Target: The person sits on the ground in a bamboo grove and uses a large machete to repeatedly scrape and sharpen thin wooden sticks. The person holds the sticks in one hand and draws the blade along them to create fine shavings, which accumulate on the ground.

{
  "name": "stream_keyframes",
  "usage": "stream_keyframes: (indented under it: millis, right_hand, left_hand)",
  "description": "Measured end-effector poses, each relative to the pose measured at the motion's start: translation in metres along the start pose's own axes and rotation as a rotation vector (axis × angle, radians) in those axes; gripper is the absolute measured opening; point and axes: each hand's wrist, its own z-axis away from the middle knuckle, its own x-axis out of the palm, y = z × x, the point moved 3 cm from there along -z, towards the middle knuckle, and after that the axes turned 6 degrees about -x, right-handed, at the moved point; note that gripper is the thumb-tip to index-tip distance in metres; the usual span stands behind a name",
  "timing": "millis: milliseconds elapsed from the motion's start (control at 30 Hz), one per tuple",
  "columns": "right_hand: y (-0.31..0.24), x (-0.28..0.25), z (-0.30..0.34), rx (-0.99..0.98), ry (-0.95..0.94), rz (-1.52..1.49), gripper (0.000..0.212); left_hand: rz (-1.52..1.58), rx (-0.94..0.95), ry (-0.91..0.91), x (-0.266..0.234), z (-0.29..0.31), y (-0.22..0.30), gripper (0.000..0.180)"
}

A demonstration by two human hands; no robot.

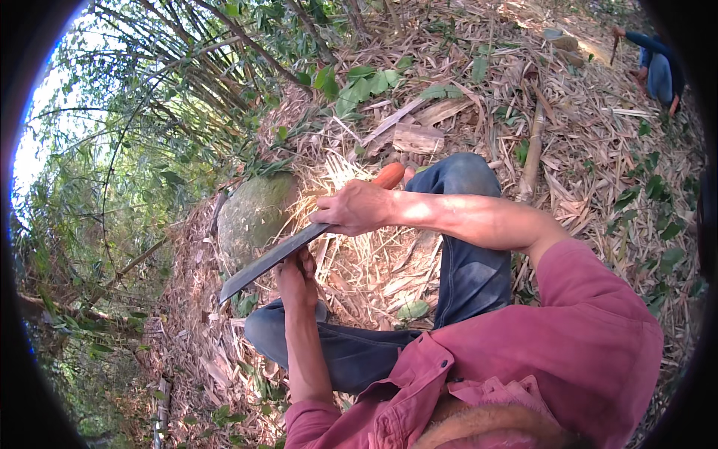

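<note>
My right hand grips a machete where its dark blade meets the handle. The orange handle sticks out behind the wrist. From the hand the blade slants down to the left, its tip beyond my left hand. Under the blade, my left hand is closed with its fingers curled up close to the metal. The blade partly covers those fingers, so what they hold cannot be made out. Pale thin shavings lie in a heap beyond my right hand and between my legs.
A large rounded boulder sits just left of the blade. My bent knees flank the shavings. Cut wood pieces and a bamboo length lie farther off. Bamboo stems rise at the upper left. Another person crouches at the far right.
</note>
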Motion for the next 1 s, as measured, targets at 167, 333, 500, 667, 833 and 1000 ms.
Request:
stream_keyframes:
  millis: [167, 333, 500, 667, 833, 1000]
  right_hand:
    - [0.004, 0.005, -0.002, -0.007, 0.027, 0.079, 0.018]
    - [0.043, -0.024, -0.016, 0.334, -0.115, 0.003, 0.024]
    - [0.102, -0.099, 0.003, 0.699, 0.018, -0.024, 0.039]
    - [0.135, -0.188, 0.076, 1.015, 0.004, 0.060, 0.039]
    - [0.127, -0.250, 0.186, 1.156, 0.383, -0.140, 0.036]
    - [0.135, -0.319, 0.245, 1.358, 0.041, -0.038, 0.033]
  left_hand:
    - [-0.005, -0.133, -0.145, 0.007, 0.004, 0.005, 0.005]
    - [-0.085, -0.184, -0.282, 0.042, 0.018, -0.014, 0.012]
    - [0.039, -0.030, -0.104, 0.003, 0.005, 0.013, 0.012]
    - [0.007, -0.056, -0.080, 0.002, 0.021, 0.012, 0.013]
    - [-0.049, -0.084, -0.098, -0.004, 0.023, 0.020, 0.012]
    - [-0.196, 0.002, -0.138, -0.001, 0.004, 0.055, 0.013]
